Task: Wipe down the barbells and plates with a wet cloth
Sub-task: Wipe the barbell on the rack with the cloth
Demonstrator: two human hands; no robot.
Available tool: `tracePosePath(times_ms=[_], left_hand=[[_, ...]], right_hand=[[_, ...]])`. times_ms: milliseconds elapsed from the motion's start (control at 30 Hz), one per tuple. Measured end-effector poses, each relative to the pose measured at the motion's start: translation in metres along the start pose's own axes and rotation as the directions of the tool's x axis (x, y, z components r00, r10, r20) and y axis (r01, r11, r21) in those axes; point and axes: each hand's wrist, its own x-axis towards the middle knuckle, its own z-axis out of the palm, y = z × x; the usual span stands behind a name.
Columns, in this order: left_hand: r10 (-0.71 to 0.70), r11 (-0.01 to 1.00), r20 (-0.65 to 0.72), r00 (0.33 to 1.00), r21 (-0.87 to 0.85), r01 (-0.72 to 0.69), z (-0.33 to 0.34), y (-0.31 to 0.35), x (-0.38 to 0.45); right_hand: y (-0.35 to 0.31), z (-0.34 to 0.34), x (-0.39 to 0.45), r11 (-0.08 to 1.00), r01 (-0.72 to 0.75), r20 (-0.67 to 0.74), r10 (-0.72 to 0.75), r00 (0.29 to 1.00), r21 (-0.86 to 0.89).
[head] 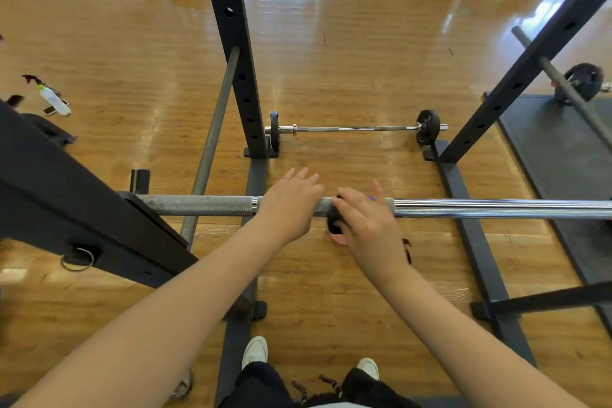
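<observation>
Racked barbell, frame centre: steadied by the flat, open-fingered left hand. A dark cloth is pressed around it by the right hand, seemingly for wiping.

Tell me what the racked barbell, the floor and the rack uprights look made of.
Racked barbell: metal; bright chrome sheen at right, dull grey knurled section at left. Floor: glossy wood or wood-look planks, judging by grain lines and window glare. Rack uprights: dark matt-painted metal, probably steel, with punched holes.
</observation>
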Motion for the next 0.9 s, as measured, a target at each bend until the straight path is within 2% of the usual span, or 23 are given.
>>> tracePosePath(times_ms=[100,167,233,333,400,467,633,800,900], left_hand=[[-0.052,0.998,-0.121,0.991,0.021,0.055,0.004,0.002,-0.011],[-0.097,0.995,-0.184,0.978,0.013,0.101,0.007,-0.003,-0.021],[-0.154,0.987,-0.264,0.952,-0.001,0.159,0.011,-0.014,-0.035],[-0.245,0.968,-0.327,0.913,-0.037,0.247,0.022,-0.031,-0.055],[-0.290,0.956,-0.376,0.880,-0.072,0.284,0.029,-0.040,-0.068],[-0.335,0.941,-0.421,0.843,-0.103,0.322,0.036,-0.045,-0.080],[-0.441,0.895,-0.418,0.794,-0.144,0.422,0.049,-0.050,-0.106],[-0.483,0.869,-0.367,0.795,-0.090,0.486,0.051,-0.055,-0.122],[-0.501,0.853,-0.383,0.776,-0.068,0.517,0.048,-0.061,-0.132]], right_hand=[[0.001,0.004,0.004,0.994,0.102,0.067,-0.104,0.992,0.033],[0.022,-0.006,-0.006,0.997,0.077,0.065,-0.078,0.995,0.021],[0.039,-0.017,-0.017,1.000,0.006,0.003,-0.006,1.000,0.031],[0.035,-0.016,-0.020,0.997,-0.069,-0.072,0.071,0.995,0.037],[0.020,-0.007,-0.010,0.994,-0.069,-0.072,0.075,0.995,0.079],[-0.001,0.007,0.006,0.991,-0.009,-0.046,0.015,0.999,0.131],[-0.048,0.032,0.026,0.986,0.052,0.056,-0.062,0.997,0.157],[-0.031,0.022,0.020,0.984,0.096,0.113,-0.113,0.987,0.147],[-0.015,0.014,0.004,0.992,0.031,0.071,-0.040,0.997,0.124]])
